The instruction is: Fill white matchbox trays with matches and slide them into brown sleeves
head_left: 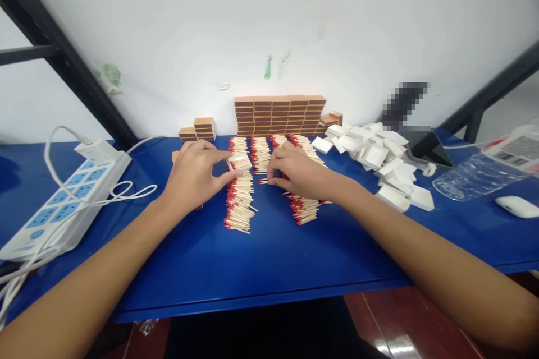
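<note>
On the blue table [269, 252] lie rows of red-tipped matches [240, 202]. My left hand [193, 174] holds a small white matchbox tray [240, 162] filled with matches, pinched between thumb and fingers above the left row. My right hand [295, 171] rests on the right row of matches [305, 207], its fingers closed in a pinch on a few matches near the middle row [260, 154].
A wall of stacked brown matchbox sleeves [280, 115] stands at the back, with a smaller stack [197, 130] to its left. A heap of empty white trays [383, 157] lies right. A white power strip [67, 196] with cables lies left; a plastic bag [475, 176] and a white mouse [517, 206] lie far right.
</note>
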`<state>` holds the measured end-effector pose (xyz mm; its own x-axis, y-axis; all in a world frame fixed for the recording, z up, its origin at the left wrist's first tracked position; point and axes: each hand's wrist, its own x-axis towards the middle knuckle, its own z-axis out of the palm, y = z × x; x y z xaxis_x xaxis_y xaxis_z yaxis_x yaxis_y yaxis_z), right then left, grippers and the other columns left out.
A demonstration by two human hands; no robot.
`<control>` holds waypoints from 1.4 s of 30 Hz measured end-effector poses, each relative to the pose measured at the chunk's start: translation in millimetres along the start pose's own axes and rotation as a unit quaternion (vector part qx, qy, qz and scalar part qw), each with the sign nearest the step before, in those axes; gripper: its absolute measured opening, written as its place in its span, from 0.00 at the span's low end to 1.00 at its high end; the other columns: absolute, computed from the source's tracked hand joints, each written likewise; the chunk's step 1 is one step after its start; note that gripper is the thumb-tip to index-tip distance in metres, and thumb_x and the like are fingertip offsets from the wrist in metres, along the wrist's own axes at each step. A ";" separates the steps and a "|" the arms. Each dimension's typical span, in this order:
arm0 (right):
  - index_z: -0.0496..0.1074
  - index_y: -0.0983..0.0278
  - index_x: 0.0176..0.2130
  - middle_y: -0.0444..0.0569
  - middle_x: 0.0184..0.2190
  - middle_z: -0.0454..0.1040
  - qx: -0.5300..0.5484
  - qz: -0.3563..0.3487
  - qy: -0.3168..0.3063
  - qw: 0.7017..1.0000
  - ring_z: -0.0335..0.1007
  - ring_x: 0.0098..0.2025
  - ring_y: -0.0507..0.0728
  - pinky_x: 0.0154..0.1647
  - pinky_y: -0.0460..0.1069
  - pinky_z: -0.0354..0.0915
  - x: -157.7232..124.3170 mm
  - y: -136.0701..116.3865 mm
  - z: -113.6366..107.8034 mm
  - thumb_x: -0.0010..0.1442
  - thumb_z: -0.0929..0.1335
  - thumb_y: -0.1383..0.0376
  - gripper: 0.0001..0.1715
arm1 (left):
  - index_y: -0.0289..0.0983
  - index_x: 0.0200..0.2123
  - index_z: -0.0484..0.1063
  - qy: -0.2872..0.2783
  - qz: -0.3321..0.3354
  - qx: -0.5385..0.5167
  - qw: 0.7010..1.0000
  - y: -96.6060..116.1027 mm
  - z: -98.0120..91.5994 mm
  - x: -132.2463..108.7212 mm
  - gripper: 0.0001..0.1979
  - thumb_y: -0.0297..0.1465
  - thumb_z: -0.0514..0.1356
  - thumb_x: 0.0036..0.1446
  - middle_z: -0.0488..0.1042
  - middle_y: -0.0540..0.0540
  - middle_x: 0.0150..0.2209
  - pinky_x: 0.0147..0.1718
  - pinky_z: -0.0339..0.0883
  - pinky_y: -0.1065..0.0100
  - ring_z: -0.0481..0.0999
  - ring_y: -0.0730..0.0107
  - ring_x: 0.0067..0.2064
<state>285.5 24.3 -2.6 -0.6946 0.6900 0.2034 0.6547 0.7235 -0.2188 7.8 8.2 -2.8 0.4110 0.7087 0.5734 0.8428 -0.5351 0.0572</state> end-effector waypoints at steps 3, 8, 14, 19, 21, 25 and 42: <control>0.79 0.62 0.36 0.54 0.42 0.74 0.000 0.002 -0.005 1.000 0.63 0.50 0.65 0.52 0.58 0.61 0.1 1.1 1.4 0.66 0.73 0.68 0.04 | 0.41 0.49 0.85 -0.001 0.001 -0.003 1.000 0.3 -0.4 0.3 0.22 0.50 0.69 0.62 0.83 0.40 0.42 0.50 0.68 0.52 0.79 0.51 0.47; 0.77 0.63 0.38 0.54 0.42 0.74 0.013 -0.008 0.016 1.000 0.62 0.49 0.64 0.52 0.58 0.60 -1.7 2.0 -6.1 0.69 0.70 0.67 0.05 | 0.41 0.48 0.85 -0.004 0.006 -0.014 1.000 2.5 -1.4 -0.1 0.20 0.48 0.71 0.61 0.83 0.40 0.43 0.51 0.68 0.51 0.79 0.50 0.47; 0.74 0.61 0.39 0.54 0.43 0.71 0.027 -0.009 0.149 0.988 0.60 0.50 0.64 0.54 0.58 0.58 0.2 -13.2 -6.5 0.72 0.68 0.64 0.06 | 0.41 0.47 0.85 0.009 0.052 -0.060 0.997 17.1 -2.7 -1.3 0.17 0.43 0.74 0.58 0.83 0.43 0.42 0.50 0.69 0.55 0.80 0.55 0.47; 0.74 0.61 0.39 0.54 0.44 0.72 0.022 -0.016 0.166 0.986 0.60 0.50 0.64 0.55 0.59 0.59 3.3 -28.0 2.4 0.72 0.68 0.64 0.07 | 0.43 0.46 0.85 0.005 0.070 -0.106 0.992 26.2 -4.2 -0.9 0.16 0.44 0.74 0.58 0.84 0.45 0.41 0.50 0.70 0.55 0.81 0.56 0.47; 0.75 0.61 0.39 0.53 0.43 0.72 0.033 -0.020 0.178 0.983 0.61 0.50 0.64 0.55 0.59 0.59 4.0 -26.9 3.3 0.73 0.68 0.63 0.08 | 0.42 0.45 0.85 0.018 0.066 -0.111 0.991 25.6 -4.0 -1.1 0.16 0.44 0.74 0.59 0.84 0.45 0.40 0.48 0.70 0.57 0.81 0.57 0.45; 0.75 0.60 0.40 0.53 0.43 0.74 0.048 -0.011 0.195 0.980 0.62 0.49 0.64 0.55 0.59 0.59 5.0 -13.7 2.8 0.73 0.67 0.60 0.09 | 0.41 0.45 0.85 0.039 0.025 -0.097 0.994 20.7 -3.3 -2.0 0.19 0.47 0.74 0.58 0.84 0.44 0.42 0.46 0.71 0.59 0.81 0.59 0.43; 0.79 0.61 0.40 0.53 0.42 0.73 0.021 -0.004 0.053 0.998 0.63 0.48 0.63 0.54 0.59 0.60 2.0 6.1 9.0 0.68 0.72 0.64 0.04 | 0.43 0.46 0.85 0.041 -0.053 -0.035 0.997 10.0 -2.5 -1.6 0.23 0.53 0.70 0.59 0.85 0.41 0.44 0.53 0.70 0.51 0.80 0.51 0.48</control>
<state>285.4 30.0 -12.0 -0.6623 0.6845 0.3047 0.6354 0.7286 -0.2558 14.7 0.6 -1.1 0.2879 0.7251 0.6256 0.8524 -0.4917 0.1776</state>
